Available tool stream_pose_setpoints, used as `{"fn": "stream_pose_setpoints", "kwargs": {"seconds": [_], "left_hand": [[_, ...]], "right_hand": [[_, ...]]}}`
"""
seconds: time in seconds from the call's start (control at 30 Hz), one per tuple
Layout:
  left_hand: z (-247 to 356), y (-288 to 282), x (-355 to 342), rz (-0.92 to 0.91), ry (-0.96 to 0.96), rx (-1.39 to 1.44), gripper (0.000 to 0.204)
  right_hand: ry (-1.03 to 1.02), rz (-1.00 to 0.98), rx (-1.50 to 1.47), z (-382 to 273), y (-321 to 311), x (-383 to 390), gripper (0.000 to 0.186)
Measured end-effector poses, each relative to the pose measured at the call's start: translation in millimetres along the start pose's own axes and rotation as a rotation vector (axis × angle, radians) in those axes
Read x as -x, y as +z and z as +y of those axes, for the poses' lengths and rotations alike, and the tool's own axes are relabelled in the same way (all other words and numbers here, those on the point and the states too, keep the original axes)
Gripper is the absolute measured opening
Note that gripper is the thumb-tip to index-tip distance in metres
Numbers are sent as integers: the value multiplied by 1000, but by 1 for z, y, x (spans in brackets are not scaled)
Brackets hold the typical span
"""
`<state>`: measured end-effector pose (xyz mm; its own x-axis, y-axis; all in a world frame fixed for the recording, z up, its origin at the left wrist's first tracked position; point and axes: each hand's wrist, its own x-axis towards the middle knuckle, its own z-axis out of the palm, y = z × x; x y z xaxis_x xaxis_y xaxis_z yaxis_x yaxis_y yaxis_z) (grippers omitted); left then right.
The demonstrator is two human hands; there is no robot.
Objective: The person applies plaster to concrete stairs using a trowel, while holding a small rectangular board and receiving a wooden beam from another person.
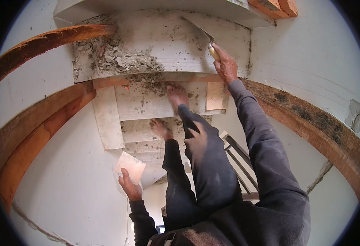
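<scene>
My right hand [226, 67] is closed round the light handle of a trowel [213, 51]. Its thin metal blade points away to the far left, over a pale, dirt-specked stair tread [180, 49]; whether it touches the surface I cannot tell. A heap of broken mortar and grit [124, 60] lies on the left part of that tread and spills over its front edge. Lower left, my left hand [130, 186] grips a square pale tile [130, 166] by its near edge, with the thumb up against its face.
My bare feet stand on dusty lower steps [141, 104]. Wooden beams [44, 108] [307, 117] run along both sides, and another curved timber [52, 39] reaches in from the left. Orange bricks [276, 8] sit on the step above. A dark metal railing [239, 158] is beside my leg.
</scene>
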<state>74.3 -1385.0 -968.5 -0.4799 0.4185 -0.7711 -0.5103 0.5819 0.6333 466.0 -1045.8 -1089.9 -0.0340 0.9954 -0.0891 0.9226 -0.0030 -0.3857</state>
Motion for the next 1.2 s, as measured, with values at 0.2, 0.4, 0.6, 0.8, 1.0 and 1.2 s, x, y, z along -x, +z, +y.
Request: {"fn": "stream_pose_setpoints", "kwargs": {"seconds": [0.2, 0.4, 0.6, 0.8, 1.0, 1.2], "left_hand": [[1, 3, 2, -7, 10, -15, 55], [-6, 3, 2, 3, -6, 1, 55], [-11, 7, 3, 5, -27, -9, 51], [-6, 24, 5, -5, -25, 16, 48], [12, 30, 8, -59, -57, 141, 50], [82, 68, -5, -13, 189, 332, 48]], "right_hand": [[-68, -4, 107, 21, -10, -43, 62], [-105, -42, -59, 31, -6, -60, 59], [-244, -28, -14, 2, -11, -92, 62], [-225, -169, 20, -14, 0, -98, 60], [-252, -264, -380, -21, -6, -53, 63], [162, -59, -521, -7, -4, -7, 59]]}}
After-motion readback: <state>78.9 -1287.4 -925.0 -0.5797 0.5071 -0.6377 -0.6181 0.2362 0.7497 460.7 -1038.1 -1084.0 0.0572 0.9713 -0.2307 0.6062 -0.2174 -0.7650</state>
